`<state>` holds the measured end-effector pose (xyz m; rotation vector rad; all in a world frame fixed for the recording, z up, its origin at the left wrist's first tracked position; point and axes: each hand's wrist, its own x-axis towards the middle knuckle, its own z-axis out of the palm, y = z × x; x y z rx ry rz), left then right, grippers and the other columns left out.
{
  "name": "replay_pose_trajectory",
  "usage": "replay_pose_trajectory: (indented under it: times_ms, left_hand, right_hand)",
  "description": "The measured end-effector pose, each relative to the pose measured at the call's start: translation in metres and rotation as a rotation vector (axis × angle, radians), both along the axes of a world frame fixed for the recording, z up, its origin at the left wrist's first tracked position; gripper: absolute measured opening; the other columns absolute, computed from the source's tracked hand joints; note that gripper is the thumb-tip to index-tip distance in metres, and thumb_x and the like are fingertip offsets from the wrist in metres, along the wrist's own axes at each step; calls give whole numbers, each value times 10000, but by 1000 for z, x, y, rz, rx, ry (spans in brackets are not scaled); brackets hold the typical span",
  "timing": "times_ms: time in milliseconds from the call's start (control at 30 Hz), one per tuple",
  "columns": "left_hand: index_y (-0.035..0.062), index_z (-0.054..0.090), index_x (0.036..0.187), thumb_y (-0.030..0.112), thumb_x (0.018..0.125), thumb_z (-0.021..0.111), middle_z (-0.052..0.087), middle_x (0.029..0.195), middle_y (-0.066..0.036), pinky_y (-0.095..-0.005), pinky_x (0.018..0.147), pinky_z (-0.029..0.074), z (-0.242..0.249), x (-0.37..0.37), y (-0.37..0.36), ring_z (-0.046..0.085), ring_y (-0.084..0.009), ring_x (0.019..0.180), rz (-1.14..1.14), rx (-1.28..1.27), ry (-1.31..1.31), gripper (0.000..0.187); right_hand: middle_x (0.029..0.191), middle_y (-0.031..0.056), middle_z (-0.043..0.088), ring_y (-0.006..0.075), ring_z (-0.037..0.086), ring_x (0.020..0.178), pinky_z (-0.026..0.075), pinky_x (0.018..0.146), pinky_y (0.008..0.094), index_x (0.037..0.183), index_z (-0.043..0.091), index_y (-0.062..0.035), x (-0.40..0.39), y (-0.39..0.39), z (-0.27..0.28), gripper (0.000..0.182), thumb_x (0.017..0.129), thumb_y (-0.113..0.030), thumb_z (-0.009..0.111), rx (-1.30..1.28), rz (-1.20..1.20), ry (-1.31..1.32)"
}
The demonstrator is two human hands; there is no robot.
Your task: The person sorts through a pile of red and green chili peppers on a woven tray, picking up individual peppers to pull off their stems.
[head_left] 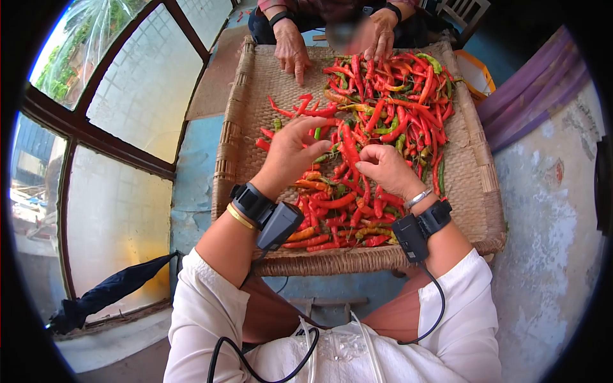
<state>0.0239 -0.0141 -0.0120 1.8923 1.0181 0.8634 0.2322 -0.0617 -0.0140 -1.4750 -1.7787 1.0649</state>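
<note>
A large heap of mostly red chili peppers, with some green and yellowish ones, covers much of a woven tray. My right hand is closed in a pinch at the side of a long red chili pepper; its fingertips partly hide the contact. To the left of that pepper is my left hand, thumb and fingers apart, above a few scattered peppers. I see nothing held in it. Nearer to me, more red and orange peppers lie along the tray's front side.
Across the tray, another person's two hands reach over its far end, one beside the heap. Framed windows and a folded dark umbrella are at left. A purple curtain hangs by the right wall.
</note>
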Motion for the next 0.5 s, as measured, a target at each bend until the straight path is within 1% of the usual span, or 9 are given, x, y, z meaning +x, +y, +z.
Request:
replay_pose_trajectory:
  times_ms: [33, 100, 133, 300, 367, 400, 433, 467, 500]
  left_hand:
    - [54, 502, 1162, 112, 799, 619, 555, 994, -63, -229, 670, 468, 3, 6, -6, 562, -103, 796, 0, -4, -1, 385]
    - [24, 460, 1197, 96, 799, 622, 569, 879, -35, -217, 627, 458, 9, 14, -15, 541, -73, 731, -55, -432, -321, 436]
    - [2, 411, 1233, 83, 795, 626, 564, 806, -13, -194, 590, 440, 15, 13, -16, 520, -51, 683, -34, -479, -225, 494]
    - [13, 401, 1246, 52, 800, 605, 571, 822, -4, -169, 566, 432, 8, 11, -12, 530, -45, 698, -46, -536, -199, 491]
    - [-26, 441, 1175, 52, 749, 635, 573, 773, -51, -255, 632, 465, -7, 9, -5, 553, -133, 702, 132, -200, -236, 475]
    - [-4, 450, 1163, 83, 707, 666, 590, 842, -106, -296, 676, 463, -9, 6, -2, 572, -204, 734, 192, 57, -88, 512]
    - [-4, 450, 1163, 83, 707, 666, 590, 842, -106, -296, 676, 463, -12, 5, 0, 572, -204, 734, 192, 56, -87, 512]
    - [17, 493, 1117, 108, 698, 671, 594, 826, -118, -316, 678, 462, -17, 3, 3, 579, -219, 737, 225, 255, 5, 464]
    - [39, 536, 1071, 132, 690, 677, 597, 811, -130, -336, 680, 461, -13, 2, 2, 587, -235, 741, 257, 454, 99, 416]
  right_hand:
    - [632, 58, 553, 135, 525, 597, 423, 565, 286, 717, 569, 8, -2, -1, 4, 160, 727, -150, 588, -80, 17, 46]
    - [619, 47, 556, 119, 512, 581, 421, 555, 279, 738, 568, 8, -6, -4, 5, 156, 741, -147, 582, -100, 76, 83]
    - [606, 36, 560, 103, 500, 565, 418, 546, 271, 759, 568, 9, -8, -6, 5, 153, 756, -143, 576, -119, 133, 120]
    - [623, 42, 571, 115, 515, 568, 420, 549, 281, 790, 580, 6, -16, -9, -2, 176, 768, -168, 596, -126, 176, 132]
    - [688, 89, 603, 179, 569, 634, 441, 603, 302, 820, 595, -2, -15, -8, -1, 185, 756, -176, 602, -192, 222, -84]
    - [688, 89, 603, 179, 569, 634, 441, 603, 302, 820, 595, -2, -15, -9, -4, 185, 756, -176, 602, -193, 222, -84]
    - [756, 113, 610, 219, 579, 691, 448, 642, 323, 828, 604, -12, -14, -11, -12, 188, 744, -179, 611, -111, 337, -169]
    - [824, 137, 618, 259, 589, 749, 456, 680, 344, 837, 614, -22, -14, -13, -19, 193, 731, -183, 620, -27, 452, -253]
    - [824, 137, 618, 259, 589, 749, 456, 680, 344, 837, 614, -22, -15, -15, -24, 193, 731, -183, 620, -29, 452, -251]
